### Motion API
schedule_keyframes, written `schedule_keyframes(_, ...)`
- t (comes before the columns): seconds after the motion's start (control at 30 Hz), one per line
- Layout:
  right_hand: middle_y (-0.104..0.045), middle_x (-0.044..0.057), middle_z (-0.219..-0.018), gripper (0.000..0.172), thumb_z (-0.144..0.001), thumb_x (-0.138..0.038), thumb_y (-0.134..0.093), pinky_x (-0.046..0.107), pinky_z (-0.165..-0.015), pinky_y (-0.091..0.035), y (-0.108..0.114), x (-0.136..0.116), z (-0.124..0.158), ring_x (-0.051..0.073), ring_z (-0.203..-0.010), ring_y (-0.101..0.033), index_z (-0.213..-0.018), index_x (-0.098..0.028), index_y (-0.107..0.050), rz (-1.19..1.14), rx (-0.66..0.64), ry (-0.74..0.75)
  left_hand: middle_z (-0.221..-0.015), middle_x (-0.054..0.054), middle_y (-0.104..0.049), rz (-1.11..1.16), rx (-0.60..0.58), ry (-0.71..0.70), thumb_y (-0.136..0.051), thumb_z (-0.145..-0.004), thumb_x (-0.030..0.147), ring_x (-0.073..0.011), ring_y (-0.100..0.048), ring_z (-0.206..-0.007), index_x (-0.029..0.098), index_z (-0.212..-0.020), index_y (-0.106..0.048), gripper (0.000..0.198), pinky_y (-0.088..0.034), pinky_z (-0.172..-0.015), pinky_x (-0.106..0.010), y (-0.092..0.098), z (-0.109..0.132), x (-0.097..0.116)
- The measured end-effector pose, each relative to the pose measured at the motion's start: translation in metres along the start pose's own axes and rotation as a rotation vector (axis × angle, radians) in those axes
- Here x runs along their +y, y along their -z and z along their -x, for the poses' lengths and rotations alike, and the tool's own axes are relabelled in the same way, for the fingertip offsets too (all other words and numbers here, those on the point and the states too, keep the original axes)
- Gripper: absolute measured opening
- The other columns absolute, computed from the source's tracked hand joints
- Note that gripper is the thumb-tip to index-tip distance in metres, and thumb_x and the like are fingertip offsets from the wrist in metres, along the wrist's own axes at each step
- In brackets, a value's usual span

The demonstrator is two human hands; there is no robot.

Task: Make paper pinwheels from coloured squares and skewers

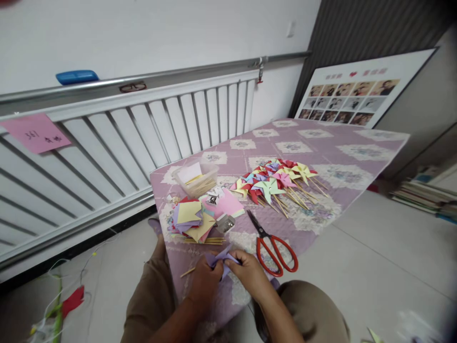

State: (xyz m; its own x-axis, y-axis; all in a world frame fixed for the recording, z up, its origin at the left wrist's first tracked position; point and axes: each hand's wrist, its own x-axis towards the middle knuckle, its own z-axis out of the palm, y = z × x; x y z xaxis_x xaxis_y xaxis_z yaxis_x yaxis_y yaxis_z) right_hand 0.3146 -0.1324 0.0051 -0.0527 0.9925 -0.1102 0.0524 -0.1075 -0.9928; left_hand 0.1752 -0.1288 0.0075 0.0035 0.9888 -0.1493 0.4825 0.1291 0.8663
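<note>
A purple paper pinwheel with folded blades is between my two hands, just above the near part of the table. My left hand pinches its left side. On the right side, the fingers of my right hand are closed on the same pinwheel near its middle. A thin wooden stick pokes out left of my left hand; whether it is held or lies on the cloth I cannot tell. Scissors with red handles lie beside my right hand, blades pointing away.
Beyond my hands are stacked paper squares, a small clear box of metal bits and a plastic tub of sticks. Finished pinwheels lie heaped farther back on the purple tablecloth. A white radiator runs along the wall.
</note>
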Motion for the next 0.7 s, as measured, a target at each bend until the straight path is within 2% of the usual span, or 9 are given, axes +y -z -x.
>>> schedule_keyframes(0.17, -0.053, -0.004, -0.057, 0.014, -0.070, -0.029, -0.063, 0.024, -0.057, -0.036, 0.0019, 0.0057, -0.0005, 0.013, -0.057, -0.047, -0.061, -0.018, -0.062, 0.008, 0.013, -0.004, -0.082, -0.006, -0.072, -0.016, -0.018, -0.019, -0.049, -0.076, 0.020, -0.0193, -0.065, -0.078, 0.017, -0.083, -0.065, 0.018, -0.048, -0.076, -0.029, -0.0026, -0.0001, -0.0002)
schedule_keyframes(0.3, -0.050, -0.005, -0.056, 0.014, -0.071, -0.028, -0.062, 0.024, -0.056, -0.034, 0.0033, 0.0070, 0.0003, 0.012, -0.056, -0.044, -0.061, -0.018, -0.060, 0.007, -0.001, 0.000, -0.082, -0.007, -0.072, -0.083, 0.014, 0.050, -0.049, -0.075, 0.021, -0.0213, -0.066, -0.079, 0.018, -0.082, -0.065, 0.017, -0.049, -0.075, -0.030, -0.0034, 0.0005, 0.0011)
schedule_keyframes(0.47, -0.051, -0.004, -0.059, 0.013, -0.071, -0.028, -0.062, 0.024, -0.058, -0.035, 0.0054, 0.0033, 0.0012, 0.012, -0.058, -0.045, -0.062, -0.018, -0.060, -0.014, -0.051, -0.011, -0.078, -0.007, -0.072, -0.076, -0.041, -0.016, -0.046, -0.076, 0.023, -0.0210, -0.066, -0.076, 0.019, -0.079, -0.064, 0.019, -0.050, -0.073, -0.031, -0.0028, 0.0009, 0.0009)
schedule_keyframes(0.7, -0.047, -0.005, -0.056, 0.018, -0.071, -0.030, -0.063, 0.024, -0.056, -0.033, 0.0059, 0.0059, -0.0003, 0.012, -0.056, -0.042, -0.058, -0.019, -0.057, -0.014, -0.064, -0.020, -0.076, -0.007, -0.071, -0.045, 0.032, -0.020, -0.049, -0.072, 0.023, -0.0230, -0.066, -0.074, 0.020, -0.074, -0.060, 0.012, -0.051, -0.072, -0.034, -0.0045, 0.0026, 0.0027)
